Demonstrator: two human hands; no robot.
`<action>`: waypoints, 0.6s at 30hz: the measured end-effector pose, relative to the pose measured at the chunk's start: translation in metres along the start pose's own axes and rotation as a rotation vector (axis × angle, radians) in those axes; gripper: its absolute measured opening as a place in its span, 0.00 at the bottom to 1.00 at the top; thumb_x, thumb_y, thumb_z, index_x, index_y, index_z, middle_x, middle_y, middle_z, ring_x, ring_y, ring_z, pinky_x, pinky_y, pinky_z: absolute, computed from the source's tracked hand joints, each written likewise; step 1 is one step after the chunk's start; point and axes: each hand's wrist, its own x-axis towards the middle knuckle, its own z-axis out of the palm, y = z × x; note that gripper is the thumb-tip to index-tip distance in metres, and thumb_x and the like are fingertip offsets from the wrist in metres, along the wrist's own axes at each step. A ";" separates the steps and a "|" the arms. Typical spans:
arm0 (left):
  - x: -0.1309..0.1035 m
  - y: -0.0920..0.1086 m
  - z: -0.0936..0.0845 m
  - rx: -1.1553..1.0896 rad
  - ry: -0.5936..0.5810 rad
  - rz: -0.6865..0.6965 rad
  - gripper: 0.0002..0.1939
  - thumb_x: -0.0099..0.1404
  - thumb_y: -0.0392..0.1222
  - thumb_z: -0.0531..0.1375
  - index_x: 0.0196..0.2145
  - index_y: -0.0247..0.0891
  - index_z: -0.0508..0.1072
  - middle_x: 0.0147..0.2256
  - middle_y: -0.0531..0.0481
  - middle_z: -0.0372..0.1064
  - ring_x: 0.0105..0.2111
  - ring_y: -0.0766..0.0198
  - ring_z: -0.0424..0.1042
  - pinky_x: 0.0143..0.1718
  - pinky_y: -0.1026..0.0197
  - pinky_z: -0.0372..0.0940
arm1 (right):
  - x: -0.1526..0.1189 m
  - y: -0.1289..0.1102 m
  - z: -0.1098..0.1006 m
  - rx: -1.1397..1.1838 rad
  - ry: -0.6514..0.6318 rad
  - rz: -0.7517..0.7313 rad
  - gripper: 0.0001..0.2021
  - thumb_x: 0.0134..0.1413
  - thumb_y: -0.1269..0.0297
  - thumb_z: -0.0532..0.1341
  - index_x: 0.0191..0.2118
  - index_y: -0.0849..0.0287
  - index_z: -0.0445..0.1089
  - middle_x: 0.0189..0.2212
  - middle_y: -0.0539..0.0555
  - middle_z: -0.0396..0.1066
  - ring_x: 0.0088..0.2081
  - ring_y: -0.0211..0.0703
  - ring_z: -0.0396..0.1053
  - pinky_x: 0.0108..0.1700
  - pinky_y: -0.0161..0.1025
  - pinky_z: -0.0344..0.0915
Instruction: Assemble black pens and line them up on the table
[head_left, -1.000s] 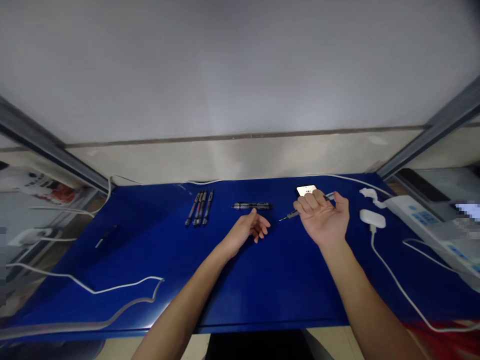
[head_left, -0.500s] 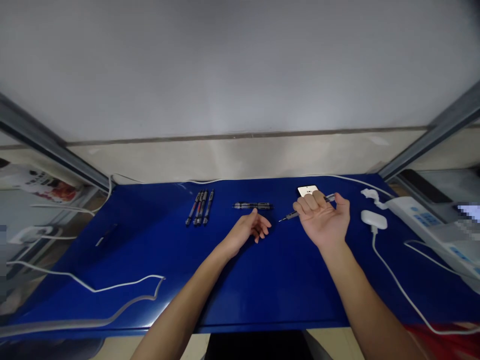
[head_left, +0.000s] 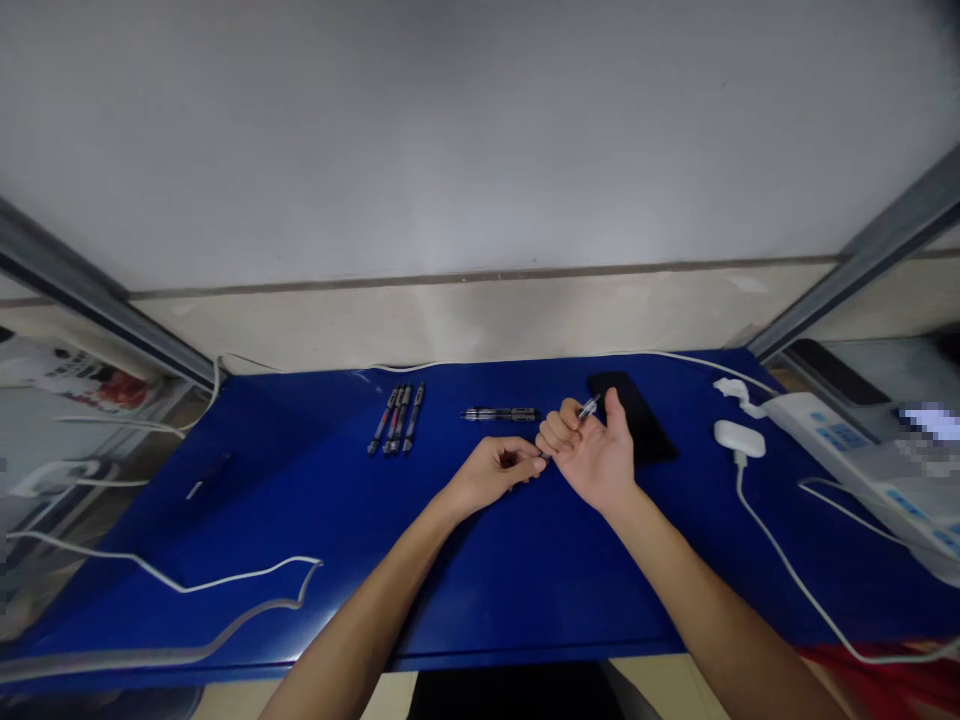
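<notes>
Slanted, clear-ended pen point(head_left: 589, 408) between both hands point(head_left: 487, 472) point(head_left: 596, 460)

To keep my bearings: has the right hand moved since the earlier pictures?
Yes. Against the white case on the table, the right hand has moved left, toward the left hand.

Bare forearms point(head_left: 382, 590) show, with black clothing point(head_left: 514, 692) (partly visible) below.

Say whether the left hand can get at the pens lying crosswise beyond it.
Probably yes: the crosswise pens lie close beyond the left hand, with nothing visible blocking the way, though it seems busy at one end of the pen in the right hand.
</notes>
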 end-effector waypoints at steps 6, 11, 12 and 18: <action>0.000 0.006 -0.004 0.004 0.043 0.009 0.18 0.59 0.55 0.64 0.31 0.34 0.78 0.26 0.50 0.72 0.24 0.70 0.65 0.24 0.67 0.57 | 0.006 0.002 -0.005 -0.109 0.039 -0.060 0.21 0.62 0.42 0.52 0.30 0.55 0.64 0.19 0.46 0.57 0.23 0.38 0.60 0.34 0.42 0.66; 0.000 0.011 -0.023 -0.082 0.320 0.096 0.15 0.58 0.51 0.66 0.32 0.34 0.78 0.24 0.50 0.70 0.24 0.69 0.66 0.24 0.67 0.58 | 0.008 0.003 -0.009 -0.430 0.129 -0.218 0.16 0.63 0.47 0.55 0.42 0.55 0.66 0.34 0.55 0.75 0.39 0.48 0.74 0.42 0.49 0.72; 0.000 0.012 -0.029 -0.121 0.396 0.121 0.14 0.57 0.50 0.67 0.32 0.34 0.78 0.23 0.51 0.70 0.23 0.70 0.65 0.24 0.66 0.58 | 0.008 0.005 -0.010 -0.508 0.147 -0.223 0.16 0.62 0.47 0.56 0.43 0.55 0.66 0.34 0.56 0.76 0.38 0.48 0.75 0.40 0.49 0.73; 0.001 0.014 -0.048 -0.305 0.657 0.266 0.14 0.58 0.51 0.66 0.31 0.36 0.77 0.25 0.52 0.69 0.22 0.71 0.63 0.24 0.66 0.58 | 0.004 0.025 -0.014 -0.945 -0.021 -0.142 0.14 0.64 0.52 0.55 0.43 0.58 0.67 0.24 0.51 0.73 0.24 0.40 0.71 0.29 0.39 0.69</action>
